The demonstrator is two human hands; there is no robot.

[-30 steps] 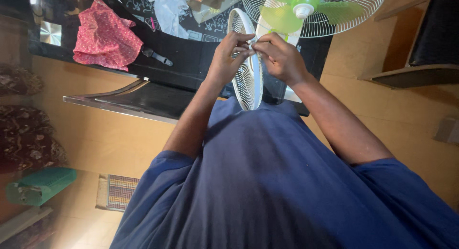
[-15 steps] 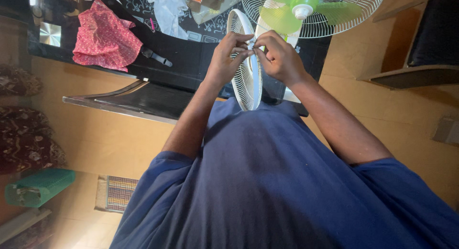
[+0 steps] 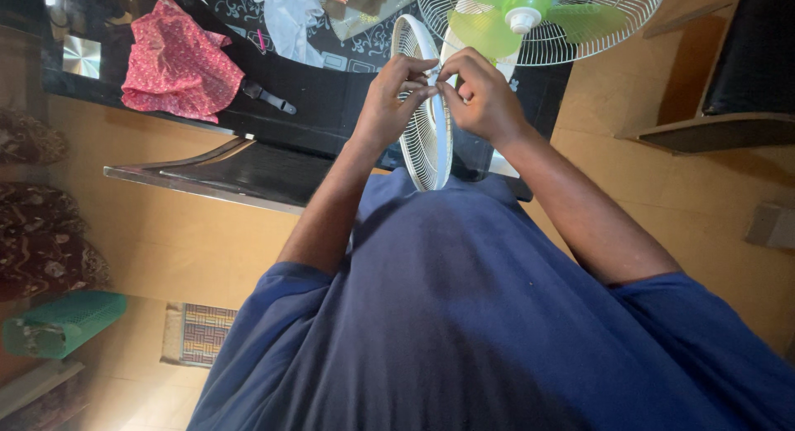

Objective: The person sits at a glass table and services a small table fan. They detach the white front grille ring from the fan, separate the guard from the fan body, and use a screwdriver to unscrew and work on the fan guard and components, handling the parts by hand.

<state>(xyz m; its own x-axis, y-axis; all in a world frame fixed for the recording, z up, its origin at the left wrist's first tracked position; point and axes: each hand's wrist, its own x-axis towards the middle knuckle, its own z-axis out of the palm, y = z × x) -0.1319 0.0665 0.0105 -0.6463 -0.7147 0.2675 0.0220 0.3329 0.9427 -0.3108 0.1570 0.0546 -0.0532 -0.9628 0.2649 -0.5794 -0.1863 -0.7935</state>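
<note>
**Both hands pinching the loose fan guard at its rim**

I am watching both hands meeting at the top edge of the white wire fan guard [image 3: 424, 116]. The left hand [image 3: 387, 104] is pinching the rim with its fingertips, and the right hand [image 3: 484, 96] is closing thumb and forefinger on the same spot, so each grip is clenched on the guard rather than released. The guard is standing on edge, turned nearly side-on to me, just in front of the fan [image 3: 538, 21] with its green blades and rear cage.

I am judging the guard to be light and springy, its thin wires bending easily, so the outer rim looks like the firmest place to hold.

Left of the guard, on the dark surface [image 3: 331, 91], a red cloth [image 3: 178, 67] is lying. Whatever small part the fingertips are working at is hidden between them, and the guard's lower edge is disappearing behind the blue shirt [image 3: 464, 332].
</note>
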